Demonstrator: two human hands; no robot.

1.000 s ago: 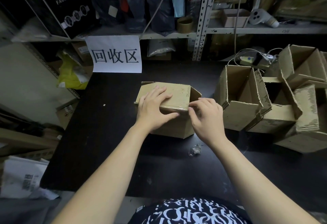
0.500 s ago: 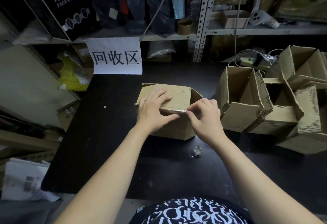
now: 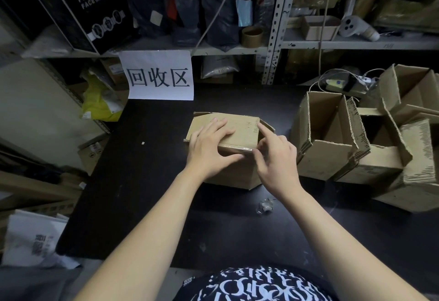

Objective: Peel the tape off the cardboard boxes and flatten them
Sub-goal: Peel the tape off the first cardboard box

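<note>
- In the middle of the desk (image 3: 147, 193) stands one closed cardboard box (image 3: 237, 174), its top flaps folded down.
- One strip of clear tape (image 3: 235, 147) runs along the box's near top edge, glinting in the light.
- At the desk's right edge is a cluster of open boxes (image 3: 325, 162). At least three can be counted. They overlap, flaps up and torn edges showing, so the exact number is hard to fix.
- One crumpled wad of clear tape (image 3: 264, 206) lies on the desk between the closed box and the near edge.
- One tiny white scrap (image 3: 142, 143) lies to the box's left, well apart from it.
- One paper sign (image 3: 159, 77) with three printed characters hangs at the far edge, toward the far left corner.
- Two bare forearms reach in from the near edge.
- The left grip (image 3: 209, 148) lies flat on the box's top. Its fingers are spread and straight, its thumb stretches along the taped edge, and it clasps nothing.
- The right grip (image 3: 278, 158) is at the box's near right top corner. Its index finger (image 3: 266, 131) points straight toward the right-hand flap, and the other fingers are loosely bent.
- The right thumb tip meets the tape's end at that corner. Whether any tape is actually pinched cannot be told.
</note>
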